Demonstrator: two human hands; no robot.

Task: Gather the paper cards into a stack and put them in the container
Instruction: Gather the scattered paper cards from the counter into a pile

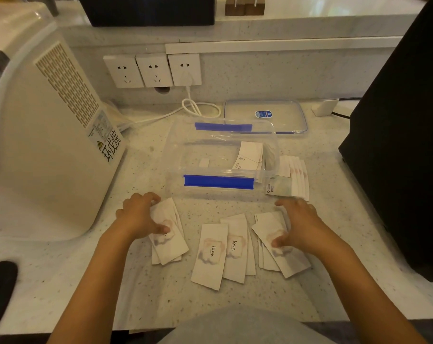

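White paper cards printed "love." lie in groups on the speckled counter. My left hand [141,217] rests on the left pile of cards [172,247], thumb and fingers pinching its edges. My right hand [294,223] presses on the right pile of cards [288,259]. Between them lies a fanned middle group of cards [215,254], untouched. A clear plastic container [175,155] with blue clips stands just beyond, open, with a few cards inside [250,155]. More cards [292,180] lie fanned beside its right wall.
The container's clear lid [265,115] lies behind it. A white appliance [49,145] stands at the left, a black box [404,145] at the right. Wall sockets [153,69] and a white cable [200,108] are at the back.
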